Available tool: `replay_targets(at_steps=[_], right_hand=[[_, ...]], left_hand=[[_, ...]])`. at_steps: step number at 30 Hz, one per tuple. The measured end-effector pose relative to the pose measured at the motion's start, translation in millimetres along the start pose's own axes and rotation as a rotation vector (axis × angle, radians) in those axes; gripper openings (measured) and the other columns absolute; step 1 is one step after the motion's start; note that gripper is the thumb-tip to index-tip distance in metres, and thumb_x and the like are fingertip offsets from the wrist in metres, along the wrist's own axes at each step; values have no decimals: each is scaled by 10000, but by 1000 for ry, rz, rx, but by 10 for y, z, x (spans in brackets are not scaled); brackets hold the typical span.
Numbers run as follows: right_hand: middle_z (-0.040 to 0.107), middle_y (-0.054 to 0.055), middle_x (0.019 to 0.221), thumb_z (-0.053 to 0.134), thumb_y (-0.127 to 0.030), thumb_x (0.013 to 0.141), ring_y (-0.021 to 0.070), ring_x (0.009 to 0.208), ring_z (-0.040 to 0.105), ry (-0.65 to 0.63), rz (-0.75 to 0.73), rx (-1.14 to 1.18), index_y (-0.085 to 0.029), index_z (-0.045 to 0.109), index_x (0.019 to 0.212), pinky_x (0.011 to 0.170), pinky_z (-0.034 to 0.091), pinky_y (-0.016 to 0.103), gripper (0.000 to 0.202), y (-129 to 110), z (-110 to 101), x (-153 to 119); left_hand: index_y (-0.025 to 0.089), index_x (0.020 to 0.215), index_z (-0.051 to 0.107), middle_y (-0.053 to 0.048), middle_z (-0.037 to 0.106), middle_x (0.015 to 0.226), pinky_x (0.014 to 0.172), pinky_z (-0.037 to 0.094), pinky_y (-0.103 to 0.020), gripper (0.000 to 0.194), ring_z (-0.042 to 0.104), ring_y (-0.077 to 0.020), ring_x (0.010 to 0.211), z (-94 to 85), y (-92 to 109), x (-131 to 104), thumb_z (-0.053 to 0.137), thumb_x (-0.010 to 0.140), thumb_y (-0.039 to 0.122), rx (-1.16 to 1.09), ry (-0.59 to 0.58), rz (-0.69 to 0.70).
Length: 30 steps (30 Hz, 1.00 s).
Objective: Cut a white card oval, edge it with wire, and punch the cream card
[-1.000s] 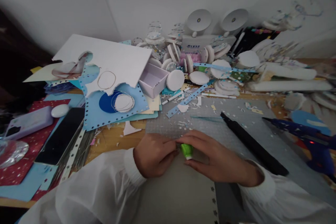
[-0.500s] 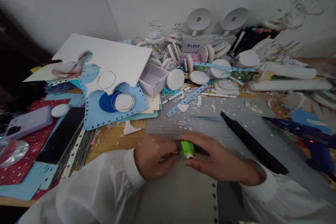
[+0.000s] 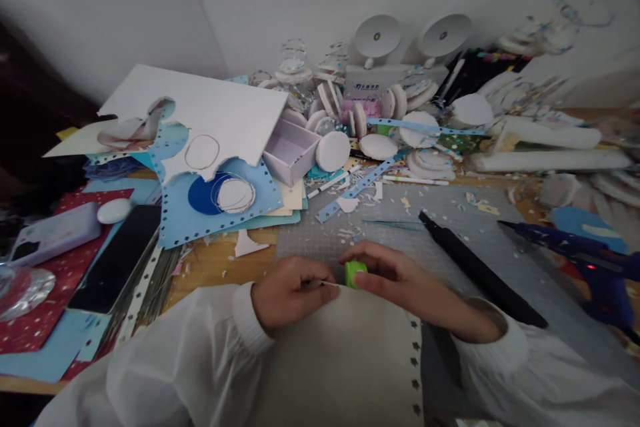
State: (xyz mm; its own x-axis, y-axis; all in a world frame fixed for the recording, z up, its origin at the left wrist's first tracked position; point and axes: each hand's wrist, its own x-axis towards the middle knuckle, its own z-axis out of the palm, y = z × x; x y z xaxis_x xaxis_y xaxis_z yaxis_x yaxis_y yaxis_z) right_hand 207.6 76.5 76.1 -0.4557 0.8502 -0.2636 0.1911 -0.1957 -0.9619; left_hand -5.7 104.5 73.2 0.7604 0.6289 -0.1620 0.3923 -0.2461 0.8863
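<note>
My left hand point(image 3: 295, 292) pinches the far edge of a pale sheet of paper point(image 3: 345, 360), thumb on top. In my right hand point(image 3: 400, 280) is a small bright green craft punch point(image 3: 354, 273), gripped between thumb and fingers at that same far edge. Small flower- or star-shaped holes run down the sheet's right border. The sheet slopes toward me over a grey cutting mat point(image 3: 320, 240). My fingers hide part of the punch, so its mouth cannot be made out.
A black bar-shaped tool point(image 3: 475, 267) and a blue glue gun point(image 3: 595, 260) with a red light lie to the right. Behind are white foam discs point(image 3: 334, 151), a lilac box point(image 3: 293, 153) and paper scraps. Left are a dark phone point(image 3: 117, 257) and punched blue paper point(image 3: 175, 227).
The green punch has tipped and moved slightly up, with my right thumb now across its near side. The sheet's right edge has shifted a little to the right.
</note>
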Motion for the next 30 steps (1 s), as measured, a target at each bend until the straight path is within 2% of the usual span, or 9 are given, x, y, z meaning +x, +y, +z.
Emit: replay_targets(at_steps=[3,7,10,14,16,20,26,30], right_hand=[[528,-43,696,614,-568,766,97,574,512,-16,53,94,-211,507,955,467,380,197,418,-3,23,5],[512,-48,699,602,-567,778,88,565,485,-30,46,103,-214,485,975,469,359,195,422,20,44,4],[543,-35,757,620,-488,801,108,654,533,-49,-18,27,-213,481,1002,537,406,209,368,29,43,-5],[615,14,973,670,-385,786,158,910,596,-114,-96,-100,-214,488,1077,754,474,269,383,0,28,-26],[618,26,1025,683,-372,774,173,966,590,-113,-126,-187,-209,520,1072,820,470,293,377,-23,20,-37],[630,10,961,708,-348,748,176,915,586,-65,-162,-371,-204,581,998,820,462,301,315,-59,8,-52],[643,19,962,765,-344,678,185,899,596,-35,-99,-385,-194,604,991,785,475,290,382,-39,12,-44],[661,28,980,775,-369,667,198,913,599,-18,-123,-451,-188,623,992,797,462,302,401,-5,23,-27]], left_hand=[[114,719,627,31,458,562,493,312,-190,330,412,-86,531,-3,1,9,499,857,384,-53,-11,-23],[111,691,609,23,473,594,538,337,-203,300,445,-96,579,0,7,22,512,847,348,-130,-7,4],[109,676,591,32,445,583,528,324,-201,284,432,-93,572,5,7,26,522,836,334,-168,-8,1],[103,727,620,24,476,605,526,320,-200,258,433,-90,571,-6,12,14,505,843,303,-151,26,34],[101,737,627,13,492,624,532,327,-201,262,447,-93,581,-23,25,2,491,852,293,-117,18,71],[106,749,619,-3,504,656,528,336,-203,265,462,-97,583,-55,68,-16,462,869,282,-8,8,121],[158,617,492,12,446,576,556,334,-232,297,458,-120,581,-25,77,-3,420,890,248,244,71,220],[177,605,452,2,493,551,581,321,-262,288,484,-137,584,6,61,-2,408,889,201,415,111,295]])
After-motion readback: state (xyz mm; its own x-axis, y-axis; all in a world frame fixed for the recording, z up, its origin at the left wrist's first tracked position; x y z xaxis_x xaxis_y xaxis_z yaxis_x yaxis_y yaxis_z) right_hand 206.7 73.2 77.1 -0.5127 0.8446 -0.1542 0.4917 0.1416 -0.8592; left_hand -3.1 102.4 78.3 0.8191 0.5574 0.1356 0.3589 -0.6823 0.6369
